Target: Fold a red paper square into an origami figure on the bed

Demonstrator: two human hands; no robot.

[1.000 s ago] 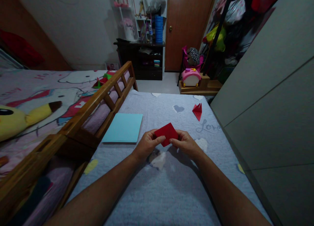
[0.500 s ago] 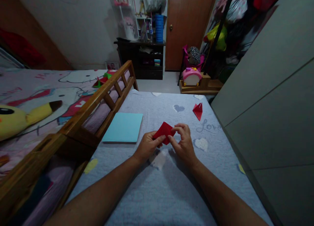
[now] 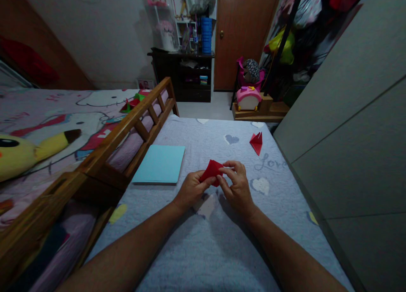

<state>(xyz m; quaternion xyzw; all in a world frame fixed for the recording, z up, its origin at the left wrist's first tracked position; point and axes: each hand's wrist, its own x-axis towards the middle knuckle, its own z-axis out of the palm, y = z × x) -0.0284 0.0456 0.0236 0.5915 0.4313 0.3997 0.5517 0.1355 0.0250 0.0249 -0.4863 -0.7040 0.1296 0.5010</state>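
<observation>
**A:** What carries everything here?

**B:** A bed (image 3: 222, 249) with a grey-blue cover printed with hearts fills the lower middle of the frame. A wooden rail (image 3: 127, 131) runs along its left side, from the lower left toward the centre. Just right of the rail, left of centre, a stack of blue sheets (image 3: 160, 164) lies flat on the cover.

**A:** And the hands?

**B:** Both meet at the centre of the frame, just above the cover. The left hand (image 3: 190, 190) and the right hand (image 3: 237, 190) share one red paper (image 3: 212, 170), already folded and partly puffed open. The left grip is pinched shut on its lower left edge. The right grip is closed on its right corner, thumb below and fingertips on top.

**A:** How do you think that paper handles?

**B:** I judge it very light and thin. It is stiff only along its creases and limp across the open faces. It should not slip from dry fingers, but it looks easy to crumple or tear if squeezed in the middle. The folded edges and corners seem the best places to hold it, where the layers double up.

**A:** Anything smaller about?

**B:** A red folded piece (image 3: 256, 142) lies on the cover up and to the right of the hands, well apart from them.
</observation>
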